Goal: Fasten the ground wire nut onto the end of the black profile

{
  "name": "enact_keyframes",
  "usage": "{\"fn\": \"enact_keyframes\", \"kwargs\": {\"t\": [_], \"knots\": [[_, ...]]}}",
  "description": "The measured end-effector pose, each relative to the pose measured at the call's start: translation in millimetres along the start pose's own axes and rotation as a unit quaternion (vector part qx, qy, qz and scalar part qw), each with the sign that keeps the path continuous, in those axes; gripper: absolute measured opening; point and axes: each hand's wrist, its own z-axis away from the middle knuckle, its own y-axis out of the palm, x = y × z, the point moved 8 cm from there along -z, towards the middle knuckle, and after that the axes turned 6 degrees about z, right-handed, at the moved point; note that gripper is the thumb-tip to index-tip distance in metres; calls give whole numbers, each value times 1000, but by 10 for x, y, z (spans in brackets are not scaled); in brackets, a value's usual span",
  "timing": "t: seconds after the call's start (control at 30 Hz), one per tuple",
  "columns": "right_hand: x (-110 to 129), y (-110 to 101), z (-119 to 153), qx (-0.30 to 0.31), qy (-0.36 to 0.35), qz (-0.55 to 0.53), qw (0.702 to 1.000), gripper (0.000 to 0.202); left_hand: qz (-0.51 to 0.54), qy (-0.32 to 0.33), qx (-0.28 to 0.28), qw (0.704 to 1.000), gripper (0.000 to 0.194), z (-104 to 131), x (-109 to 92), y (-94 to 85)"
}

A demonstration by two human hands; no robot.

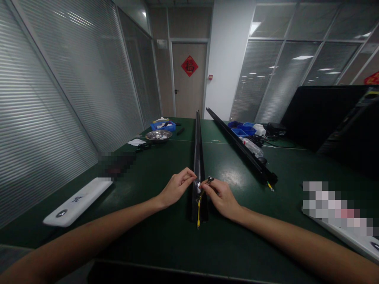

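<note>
A long black channel [197,146] runs away from me down the middle of the green table. At its near end lies a yellow wire [198,213] with a metal lug at its tip. My left hand [178,187] is at the channel's left edge, its fingers pinched together; what they hold, if anything, is too small to name. On the right side, my right hand [220,195] is closed around a small metal tool [210,179], its fingertips near a shiny round part inside the channel.
A second black channel [242,148] lies slanted to the right. Behind it are blue bins [241,129] and a plastic bag [251,147]. At the back left stand a metal bowl [159,136] and a blue tray [163,126]. White devices [78,202] flank both sides.
</note>
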Motion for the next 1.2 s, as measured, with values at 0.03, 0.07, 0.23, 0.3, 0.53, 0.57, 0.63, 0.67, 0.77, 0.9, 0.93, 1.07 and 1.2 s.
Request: {"fn": "enact_keyframes", "kwargs": {"t": [0.03,0.07,0.23,0.3,0.53,0.57,0.63,0.67,0.77,0.9,0.93,1.07,1.2], "knots": [[4,3,-2,2,-1,0,1000,23,-7,1,-2,1000,26,3,-4,-4],[9,7,-4,4,-3,0,1000,23,-17,3,-4,1000,26,7,-12,-8],[18,26,-7,15,-8,0,1000,23,-25,28,16,999,22,19,-76,30],[16,34,-5,19,-9,0,1000,23,-20,40,23,999,19,18,-97,49],[30,28,-8,20,-12,9,1000,24,-52,86,56,993,15,17,-156,90],[35,25,-9,18,-13,9,1000,24,-73,94,63,991,15,24,-171,100],[43,21,-9,18,-13,6,1000,24,-119,102,81,984,16,40,-189,133],[46,21,-10,18,-14,3,1000,24,-138,103,92,981,16,49,-193,155],[47,22,-13,21,-11,2,1000,27,-166,108,130,972,16,75,-199,227],[39,30,-21,24,-10,1,1000,28,-161,102,174,966,16,82,-162,287],[34,33,-21,25,-9,1,1000,29,-157,97,177,967,16,76,-145,286],[7,45,-17,27,-5,4,1000,31,-153,85,167,970,19,52,-97,260],[-13,47,-12,30,1,1,1000,29,-154,84,159,972,19,51,-103,253]]}}
